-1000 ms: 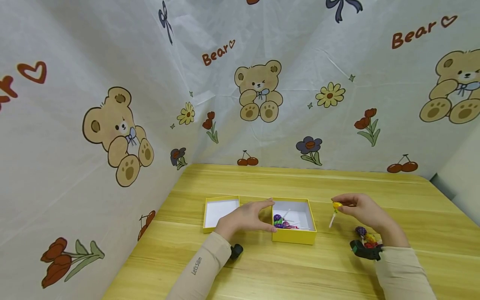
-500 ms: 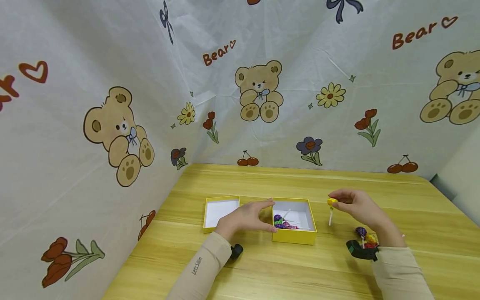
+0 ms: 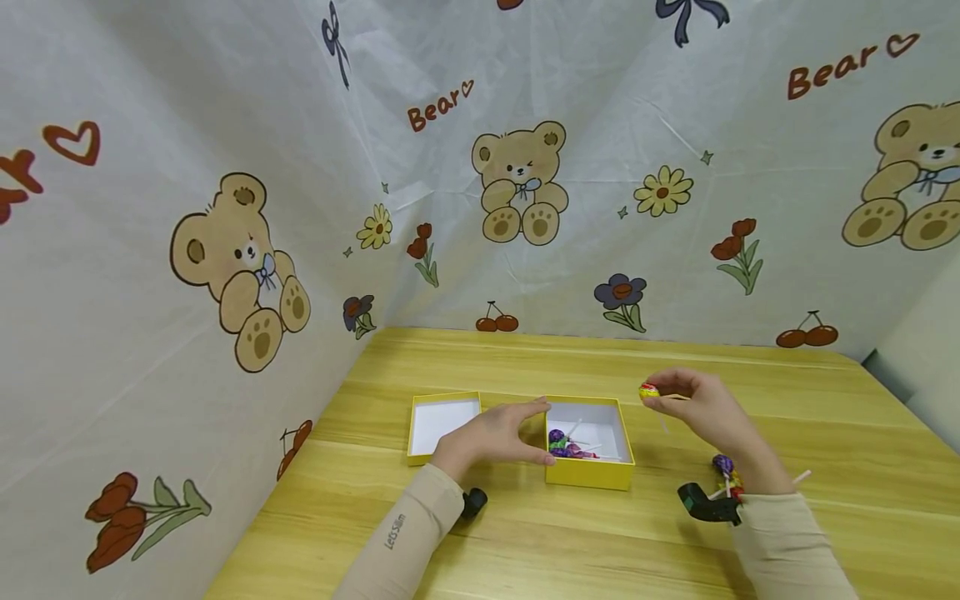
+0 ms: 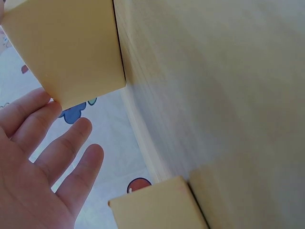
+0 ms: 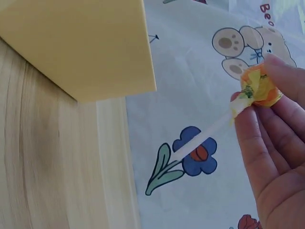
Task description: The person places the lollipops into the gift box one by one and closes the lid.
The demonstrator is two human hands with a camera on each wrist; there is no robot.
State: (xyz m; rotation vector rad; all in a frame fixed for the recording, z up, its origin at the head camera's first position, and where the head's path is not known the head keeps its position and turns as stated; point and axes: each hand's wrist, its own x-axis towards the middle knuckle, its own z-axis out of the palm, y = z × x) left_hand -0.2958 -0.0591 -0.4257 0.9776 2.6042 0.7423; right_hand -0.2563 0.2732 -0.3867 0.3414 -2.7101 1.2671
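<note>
In the head view my right hand (image 3: 697, 408) pinches a lollipop by its yellow-and-red wrapped candy (image 3: 648, 391), right of the yellow box (image 3: 588, 473) and above the table. Close up in the right wrist view, thumb and fingertips hold the lollipop (image 5: 259, 86), its white stick slanting down to the left. My left hand (image 3: 491, 435) rests against the box's left side, fingers fairly straight and spread, fingertips at the far corner and thumb at the near one. Inside the open box lie several lollipops (image 3: 558, 444) with purple, green and pink wrappers, grouped on the left.
The box's lid (image 3: 446, 412) lies inside up to the left, partly behind the left hand. More lollipops (image 3: 724, 467) lie on the wooden table (image 3: 570, 550) beside the right wrist, partly hidden by it. A bear-print cloth (image 3: 525, 275) hangs behind.
My right hand has moved left and slightly up toward the box, carrying the lollipop, whose candy end has turned toward the box. My left hand and the box stay where they were.
</note>
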